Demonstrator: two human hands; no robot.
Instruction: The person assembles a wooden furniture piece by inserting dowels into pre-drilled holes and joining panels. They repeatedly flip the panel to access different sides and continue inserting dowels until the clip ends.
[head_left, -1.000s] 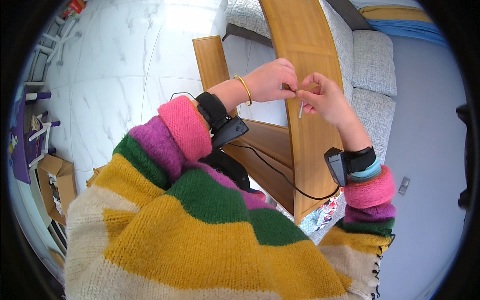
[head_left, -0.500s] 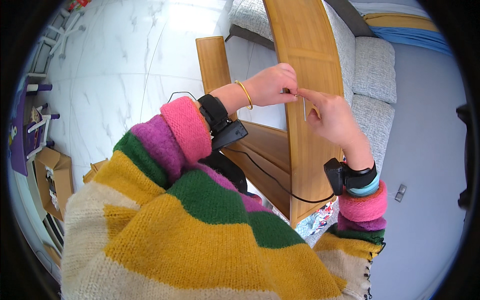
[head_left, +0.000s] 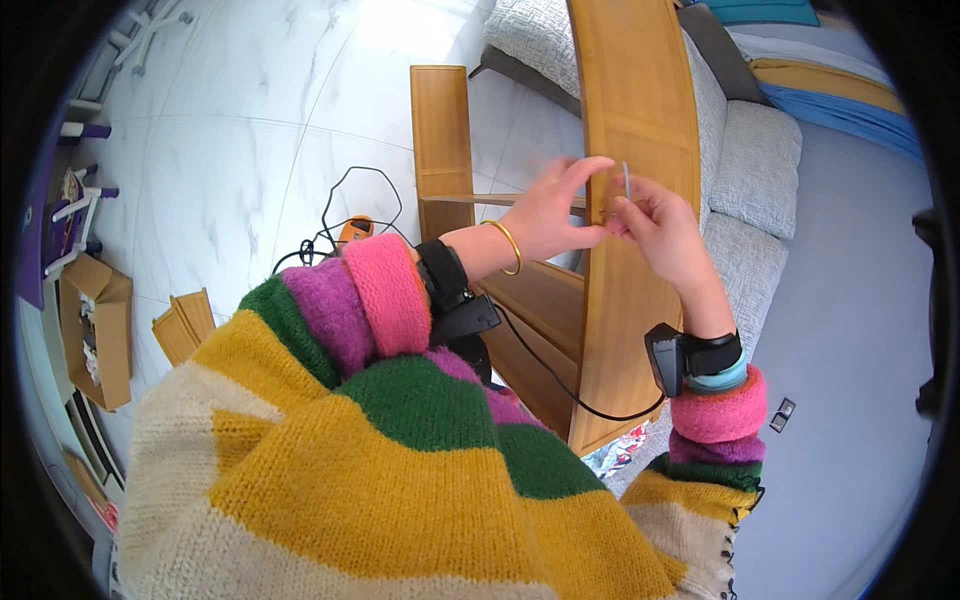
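Observation:
A tall wooden shelf unit [head_left: 640,110] stands in front of me, with its long side panel running away from me. My right hand [head_left: 662,228] is closed over this panel, pinching a thin metal hex key [head_left: 627,180] whose long arm points away from me. The fingers hide the key's other end. At the panel's left edge, my left hand [head_left: 548,215] is open, thumb and index finger spread apart. It is slightly blurred, and I see nothing held in it. A small metal fitting [head_left: 606,214] shows faintly on the panel between the hands.
A grey fabric sofa [head_left: 755,170] stands right of the shelf. On the tiled floor at left are an orange tool [head_left: 356,229] by a black cable [head_left: 325,215], a small wooden piece [head_left: 184,325] and an open cardboard box [head_left: 115,340]. Another wooden panel [head_left: 440,120] stands farther away.
My left hand has opened, its fingers spreading from a closed grip at the panel edge. The hex key's long arm has swung from pointing toward me to pointing away, now pinched in my right hand.

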